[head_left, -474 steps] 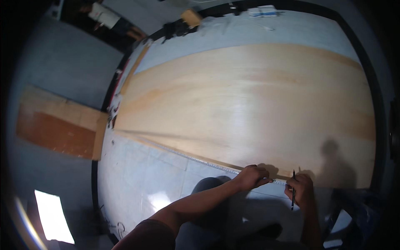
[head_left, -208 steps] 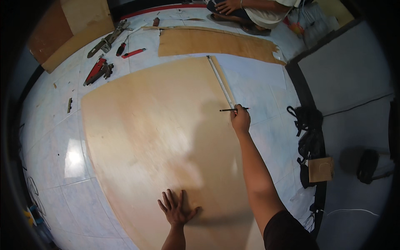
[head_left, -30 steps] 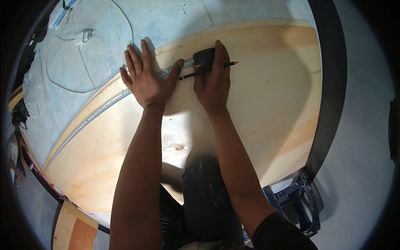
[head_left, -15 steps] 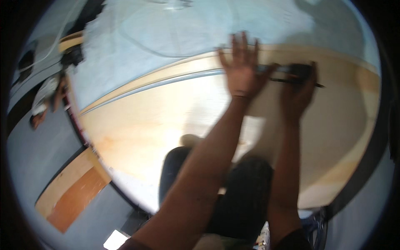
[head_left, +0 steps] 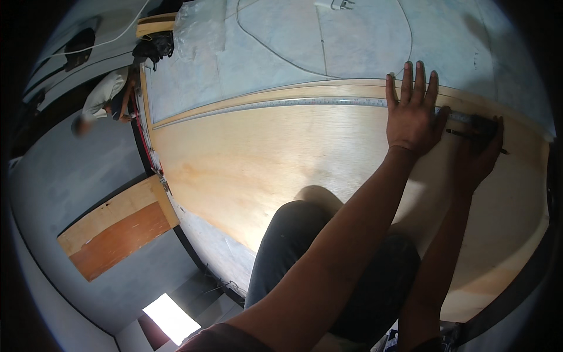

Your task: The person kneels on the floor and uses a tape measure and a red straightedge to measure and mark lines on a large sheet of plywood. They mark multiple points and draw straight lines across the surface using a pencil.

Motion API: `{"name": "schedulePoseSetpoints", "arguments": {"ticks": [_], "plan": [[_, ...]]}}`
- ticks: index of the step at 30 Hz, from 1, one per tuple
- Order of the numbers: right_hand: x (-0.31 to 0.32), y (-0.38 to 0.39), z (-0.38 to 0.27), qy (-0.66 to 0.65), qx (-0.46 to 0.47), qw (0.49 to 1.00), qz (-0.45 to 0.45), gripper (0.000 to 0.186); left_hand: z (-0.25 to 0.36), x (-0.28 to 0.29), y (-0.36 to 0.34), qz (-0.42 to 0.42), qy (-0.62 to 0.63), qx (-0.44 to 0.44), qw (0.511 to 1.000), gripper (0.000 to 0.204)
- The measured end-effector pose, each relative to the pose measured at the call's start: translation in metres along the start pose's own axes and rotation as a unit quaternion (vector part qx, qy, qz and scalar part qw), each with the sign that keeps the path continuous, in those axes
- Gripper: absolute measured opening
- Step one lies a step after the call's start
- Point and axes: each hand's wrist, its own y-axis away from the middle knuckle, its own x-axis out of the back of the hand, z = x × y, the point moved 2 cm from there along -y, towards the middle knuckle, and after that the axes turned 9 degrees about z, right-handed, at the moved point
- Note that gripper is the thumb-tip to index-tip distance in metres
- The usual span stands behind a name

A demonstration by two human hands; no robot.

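Observation:
My left hand lies with its fingers stretched out across a metal tape running along the far edge of a pale plywood sheet. Its fingertips reach the narrow strip at that edge. Right beside it, my right hand grips the dark tape measure case, with a black pencil held across it. My bent knees show below, on or against the sheet.
A white cable with a plug lies on the tiled floor. Another person crouches at upper left. Black bundles and clear plastic are near them. A two-tone board stands at left.
My view has swung toward the left, so both hands appear farther right and more of the other person and left wall shows. The hands keep their places and holds on the tape and case.

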Motion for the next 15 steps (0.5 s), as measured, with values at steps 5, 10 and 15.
{"name": "schedulePoseSetpoints", "arguments": {"ticks": [5,10,15], "plan": [[-0.0028,0.0026,0.0004,-0.04,-0.046,0.998,0.002,0.06,-0.0004,0.0031,-0.0015,-0.021,-0.011,0.004,1.0,0.077],[-0.002,0.0012,-0.0026,-0.026,-0.037,0.999,0.0,0.065,0.001,0.0027,-0.0011,-0.004,-0.037,-0.002,0.999,0.076],[-0.0023,-0.0011,-0.0008,-0.009,-0.003,1.0,0.01,0.065,0.0003,-0.0002,-0.0024,-0.013,-0.021,0.007,1.0,0.079]]}}
